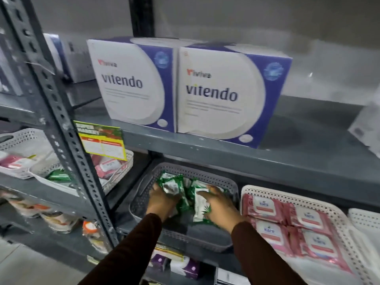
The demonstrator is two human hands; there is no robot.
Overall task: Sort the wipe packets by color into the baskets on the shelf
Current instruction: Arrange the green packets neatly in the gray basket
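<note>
A grey perforated basket (207, 242) sits on the middle shelf and holds several green wipe packets (174, 183). Both my hands are inside it. My left hand (161, 203) grips green packets at the basket's left side. My right hand (221, 206) rests on a green-and-white packet (200, 208) and holds it. To the right, a white perforated basket (277, 195) holds several pink wipe packets (273, 230) laid flat. Dark sleeves cover both forearms.
Two white-and-purple "vitendo" boxes (216, 93) stand on the shelf above. A slotted grey upright (67, 132) with a yellow price tag (102, 141) splits the rack. Left of it, white baskets (26, 138) hold pink and green packets. Another white basket (366, 219) shows at far right.
</note>
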